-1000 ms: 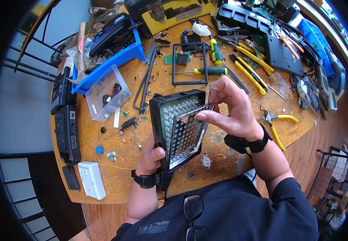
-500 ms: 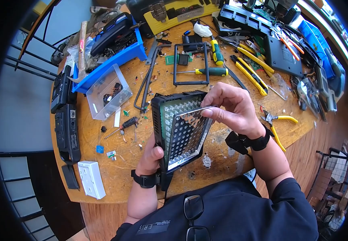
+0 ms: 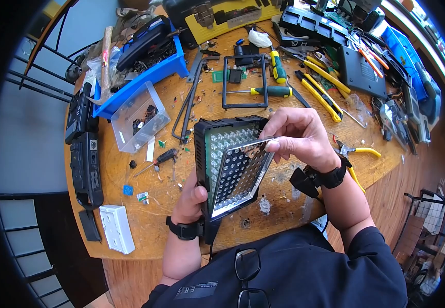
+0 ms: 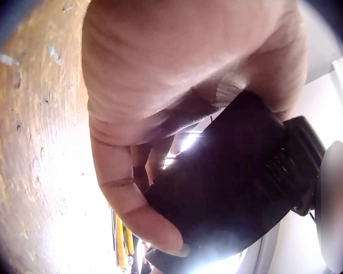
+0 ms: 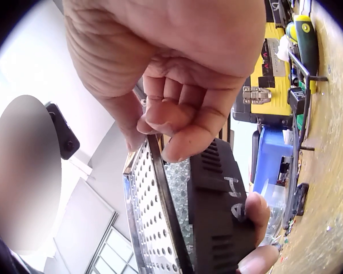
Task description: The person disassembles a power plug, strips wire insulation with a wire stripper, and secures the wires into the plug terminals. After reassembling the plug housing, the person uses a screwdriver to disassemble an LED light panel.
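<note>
A black lamp housing [image 3: 201, 149] with rows of clear LED lenses is gripped along its left side by my left hand [image 3: 189, 204], thumb at the front edge. In the left wrist view, my fingers [image 4: 154, 228] curl round the dark housing [image 4: 217, 188]. My right hand [image 3: 304, 141] pinches the upper edge of a shiny perforated panel [image 3: 240, 174] between thumb and fingers. The panel stands tilted out from the housing at the top, its lower end at the housing's bottom edge. The right wrist view shows the gap between panel [image 5: 148, 211] and housing [image 5: 217, 194].
Behind the lamp lie a black rectangular frame [image 3: 224, 82], a green-yellow screwdriver [image 3: 279, 91] and a yellow cutter [image 3: 321, 97]. Yellow-handled pliers [image 3: 366, 150] lie right. At left are a clear box [image 3: 135, 128], a blue bin [image 3: 145, 79] and a white box [image 3: 116, 229].
My right hand has moved slightly down, still pinching the panel. The panel's lower end has shifted a little down and left against the housing.
</note>
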The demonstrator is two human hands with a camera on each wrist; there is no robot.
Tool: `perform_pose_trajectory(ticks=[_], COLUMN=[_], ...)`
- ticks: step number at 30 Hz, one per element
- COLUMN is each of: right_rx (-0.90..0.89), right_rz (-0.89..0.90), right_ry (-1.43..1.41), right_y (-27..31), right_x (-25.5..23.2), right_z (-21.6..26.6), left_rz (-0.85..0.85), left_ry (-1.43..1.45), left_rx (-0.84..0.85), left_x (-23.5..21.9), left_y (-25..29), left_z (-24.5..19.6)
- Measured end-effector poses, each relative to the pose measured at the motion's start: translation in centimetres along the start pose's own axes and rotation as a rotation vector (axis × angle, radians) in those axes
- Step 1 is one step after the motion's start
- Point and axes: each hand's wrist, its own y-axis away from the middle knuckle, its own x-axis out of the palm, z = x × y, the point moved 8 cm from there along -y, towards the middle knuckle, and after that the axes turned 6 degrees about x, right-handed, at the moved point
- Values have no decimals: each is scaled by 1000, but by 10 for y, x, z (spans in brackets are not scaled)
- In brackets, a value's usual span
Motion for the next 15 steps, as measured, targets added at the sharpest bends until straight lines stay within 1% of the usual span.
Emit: perform_pose_trajectory(ticks=[3,5,6,9,12,14,15], right_rx=[11,21,21,1,31,-33,-33], right_rz=[-27,-95,-94,-123,-115,-124,-124], right_ry=[31,192,189,221,198,213,213], right_y=[-2,-3,-4,-4,-3,-2,-2], right_x=[-2,-5,-4,-4,-3,-3,-2], right_z=[-3,-3,-4,-2,-4,-2,-2], left_rz=[4,-18,-40,-36,-39,-60,-60], left_ry=[-25,-13,-2,1,26,31,31], left_rx=[-8,-22,-36,-41,-49,-45,-45], left_x=[-1,0,-1,-10,-14,-17,-17], left_y=[-1,-3,-4,-4,-1,0,0], left_z=[0,0,1,8,11,10,10])
